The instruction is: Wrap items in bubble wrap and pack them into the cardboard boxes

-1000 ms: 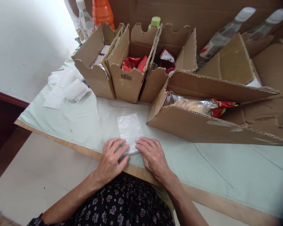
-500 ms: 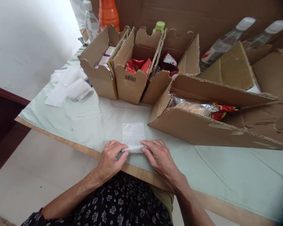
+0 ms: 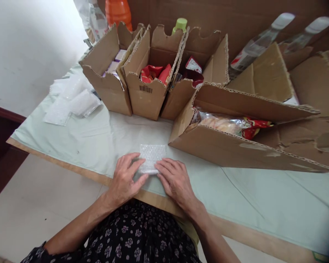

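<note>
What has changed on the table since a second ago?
The bubble-wrap piece looks shorter: its near edge has been folded forward. Half a second ago both hands gripped that edge between fingers and thumbs; now the left hand and right hand rest more loosely at its sides. The cardboard boxes and the bubble-wrap pile stayed put.

Left hand (image 3: 128,177), right hand (image 3: 175,179) — palms down, fingers loosely bent (thumbs pointing inward), forearms (image 3: 82,221) converging.

One foremost bubble-wrap piece (image 3: 152,152), three clear bottles (image 3: 251,52), one orange bottle (image 3: 118,14), one green cap (image 3: 181,24)
</note>
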Demonstrator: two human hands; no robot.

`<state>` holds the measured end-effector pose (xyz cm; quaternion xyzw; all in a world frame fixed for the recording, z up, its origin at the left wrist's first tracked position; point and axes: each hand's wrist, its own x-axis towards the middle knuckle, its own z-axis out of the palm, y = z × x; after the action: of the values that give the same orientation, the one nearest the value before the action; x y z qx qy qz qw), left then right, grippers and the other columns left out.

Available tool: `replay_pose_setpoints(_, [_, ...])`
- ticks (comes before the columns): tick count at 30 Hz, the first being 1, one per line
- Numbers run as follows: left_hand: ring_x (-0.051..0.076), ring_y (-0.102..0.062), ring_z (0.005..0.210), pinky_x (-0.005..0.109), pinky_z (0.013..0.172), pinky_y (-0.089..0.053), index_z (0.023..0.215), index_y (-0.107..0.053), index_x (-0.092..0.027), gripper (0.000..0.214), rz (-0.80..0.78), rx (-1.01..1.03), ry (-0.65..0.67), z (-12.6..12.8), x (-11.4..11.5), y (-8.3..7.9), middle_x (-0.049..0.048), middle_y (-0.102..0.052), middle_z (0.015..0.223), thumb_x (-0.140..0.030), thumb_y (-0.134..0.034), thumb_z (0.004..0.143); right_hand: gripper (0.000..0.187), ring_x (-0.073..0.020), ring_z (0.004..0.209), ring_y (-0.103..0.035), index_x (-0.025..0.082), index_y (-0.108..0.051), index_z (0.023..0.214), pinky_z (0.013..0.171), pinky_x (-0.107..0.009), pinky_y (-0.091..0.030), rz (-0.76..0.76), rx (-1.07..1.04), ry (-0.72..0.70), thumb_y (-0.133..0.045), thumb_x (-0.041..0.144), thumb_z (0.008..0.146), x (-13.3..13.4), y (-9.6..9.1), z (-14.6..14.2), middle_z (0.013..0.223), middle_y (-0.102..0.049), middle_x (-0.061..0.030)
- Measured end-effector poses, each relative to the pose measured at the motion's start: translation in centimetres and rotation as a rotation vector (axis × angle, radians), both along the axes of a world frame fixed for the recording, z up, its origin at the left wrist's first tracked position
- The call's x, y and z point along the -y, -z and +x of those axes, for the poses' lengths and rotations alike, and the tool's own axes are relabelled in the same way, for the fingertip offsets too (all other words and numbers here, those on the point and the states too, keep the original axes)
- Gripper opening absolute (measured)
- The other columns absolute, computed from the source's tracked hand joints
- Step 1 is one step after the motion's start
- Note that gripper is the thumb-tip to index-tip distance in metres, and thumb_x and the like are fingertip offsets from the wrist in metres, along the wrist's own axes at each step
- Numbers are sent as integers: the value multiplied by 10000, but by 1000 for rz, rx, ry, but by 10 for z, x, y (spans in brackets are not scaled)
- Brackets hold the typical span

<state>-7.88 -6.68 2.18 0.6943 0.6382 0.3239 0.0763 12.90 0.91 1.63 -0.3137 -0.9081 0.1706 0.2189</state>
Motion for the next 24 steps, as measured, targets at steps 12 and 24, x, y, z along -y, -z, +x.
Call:
replay_pose_setpoints(12, [267, -652, 921, 427, 849, -520, 1153, -715, -157, 227, -103, -40, -35, -5, -26, 9, 104, -740, 999, -270, -607, 988, 269, -304, 1155, -638, 200, -694, 1246, 937, -457, -490, 99, 80, 69, -618, 280, 1001, 2, -9, 0, 1272, -731, -126])
replay_pose_setpoints(24, [238, -733, 1017, 370, 910, -596, 1592, -356, -138, 850, -529, 1135, -237, 20, 12, -17, 133, -739, 1195, -459, -707, 887, 347, -273, 1212, -632, 255, -684, 1276, 1039, -481, -476, -45, -171, 39, -580, 131, 970, 25, -10, 4, 1286, -740, -88])
